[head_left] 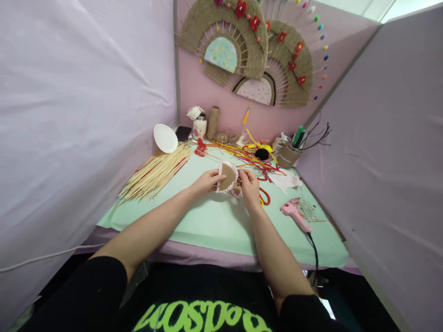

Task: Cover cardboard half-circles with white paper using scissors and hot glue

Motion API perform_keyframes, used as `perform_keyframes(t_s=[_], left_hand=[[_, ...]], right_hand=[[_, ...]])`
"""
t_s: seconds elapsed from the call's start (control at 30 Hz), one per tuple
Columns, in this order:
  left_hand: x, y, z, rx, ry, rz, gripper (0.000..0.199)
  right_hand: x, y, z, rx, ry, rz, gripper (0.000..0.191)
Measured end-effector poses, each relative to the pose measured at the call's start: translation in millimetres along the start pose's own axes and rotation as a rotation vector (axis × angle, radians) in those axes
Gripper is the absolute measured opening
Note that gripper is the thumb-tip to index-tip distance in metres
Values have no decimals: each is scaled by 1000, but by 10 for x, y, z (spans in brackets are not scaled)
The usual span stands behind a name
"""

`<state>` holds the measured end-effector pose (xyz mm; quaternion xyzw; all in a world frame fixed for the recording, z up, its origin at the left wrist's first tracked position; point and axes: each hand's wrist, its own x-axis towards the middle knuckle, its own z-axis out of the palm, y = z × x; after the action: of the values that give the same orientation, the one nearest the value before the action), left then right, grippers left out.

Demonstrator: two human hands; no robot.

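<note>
Pale cloth walls (86, 92) box in a mint table (204, 230), with big fans (254, 57) hung beyond the card. Well to the card's left, thin sticks (157, 171) lie in a loose heap, a white dish (165, 138) tilted near their far end. Beyond the card, still leftward, stand a jar (200, 131) and a twine roll (213, 121).

At the card's left edge, the left hand (207, 180) pinches it, thumb on top. The card (227, 176) itself is up off the table, brown with a pale wrapped border; I'd guess it's light and fairly stiff, liable to crease if squeezed mid-face, its border softer and apt to shift. Opposite edges, thumb against fingertips, seem the safest hold. At its right edge the right hand (249, 185) has its fingers closed on the border; how firmly, I can't tell.

Just right of the card are red-handled scissors (265, 197); farther right and beyond, a cup (289, 157); well right and nearer the person, a pink glue gun (296, 215).
</note>
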<state>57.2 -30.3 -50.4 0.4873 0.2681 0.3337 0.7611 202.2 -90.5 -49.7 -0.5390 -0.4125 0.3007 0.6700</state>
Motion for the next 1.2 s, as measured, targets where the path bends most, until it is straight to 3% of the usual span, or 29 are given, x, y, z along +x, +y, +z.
perform_keyframes(t_s=[0.13,0.3,0.43,0.5,0.63,0.73,0.93,1.1,1.2], left_hand=[[14,-28,-8,-22,-51,-23,38],[47,-33,-50,-84,-30,-46,32],[65,5,-95,-139,25,-87,28],[71,22,-110,-166,63,-90,26],[81,26,-128,-178,97,-93,26],[89,15,-143,-177,95,-84,27],[86,28,-129,-163,108,-93,27],[84,36,-110,-192,114,-81,22],[92,23,-117,-189,106,-77,19]], right_hand=[[-1,-33,10,-68,-22,-44,29],[17,-195,-231,-185,135,-205,33],[-144,-299,-741,-386,378,-330,34],[-253,-271,-1083,-563,437,-284,37],[-386,-96,-1761,-1023,322,-94,45],[-410,17,-2073,-1317,165,44,50],[-414,94,-2118,-1456,31,171,48],[-408,127,-2088,-1490,124,185,45],[-425,63,-2074,-1371,173,139,47]])
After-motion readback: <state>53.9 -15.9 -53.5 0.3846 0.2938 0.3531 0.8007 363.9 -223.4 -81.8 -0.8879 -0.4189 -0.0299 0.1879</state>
